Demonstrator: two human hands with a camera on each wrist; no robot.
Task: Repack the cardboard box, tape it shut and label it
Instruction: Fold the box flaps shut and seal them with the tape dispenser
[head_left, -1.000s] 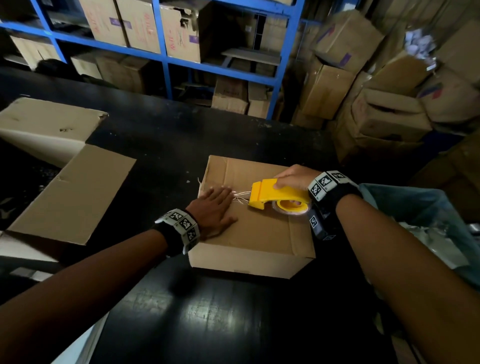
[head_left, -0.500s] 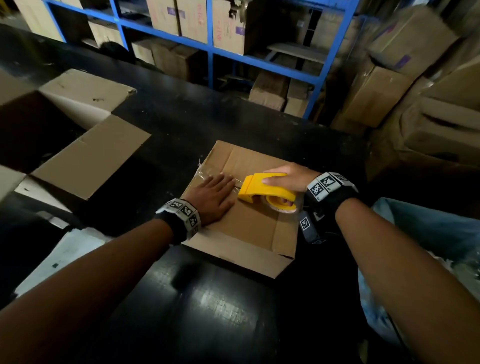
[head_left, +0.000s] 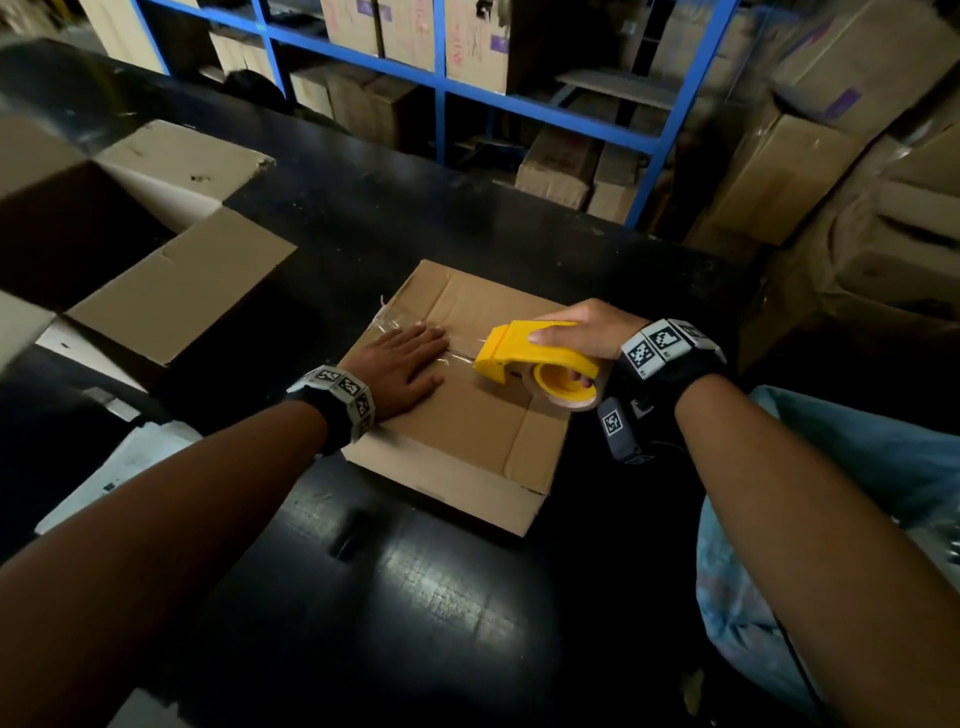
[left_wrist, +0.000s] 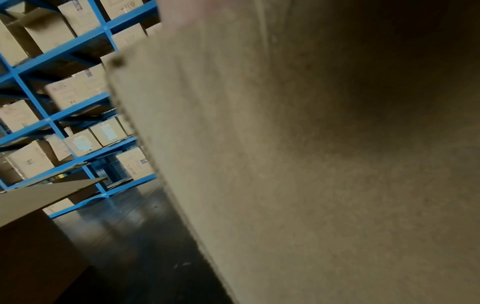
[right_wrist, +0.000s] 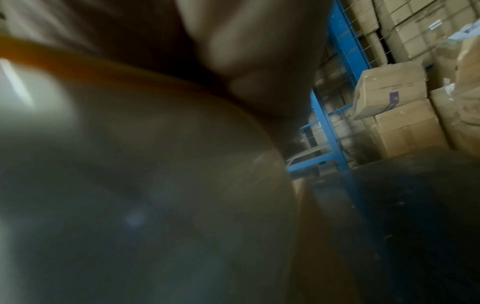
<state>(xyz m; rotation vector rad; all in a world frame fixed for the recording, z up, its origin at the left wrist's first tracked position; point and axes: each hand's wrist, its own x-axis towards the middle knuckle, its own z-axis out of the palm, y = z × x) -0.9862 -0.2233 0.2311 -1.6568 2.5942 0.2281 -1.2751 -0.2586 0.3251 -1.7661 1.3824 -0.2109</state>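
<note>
The cardboard box (head_left: 457, 415) sits closed on the black desk (head_left: 441, 597), near its middle, with both top flaps folded down and meeting along a centre seam. To the far left of it, an open carton (head_left: 171, 291) stands on the desk with its flaps spread outward. White papers (head_left: 130, 462) lie flat on the desk below that carton. The left hand (head_left: 402, 371) rests palm-down on the left part of the box top, fingers (head_left: 428, 335) straight and close together, pressing on a strip of clear tape (head_left: 400, 325) that runs along the seam and over the left edge. The strip continues rightward to the yellow tape dispenser (head_left: 524, 358), which stands on the box top near its right side. The right hand (head_left: 587, 332) grips the dispenser from above, fingers curled around its handle, thumb laid along the near side. Beyond the desk, blue shelving (head_left: 441, 78) carries stacked cartons. At the far right, a light blue bag (head_left: 857, 493) lies beside the right forearm.
</note>
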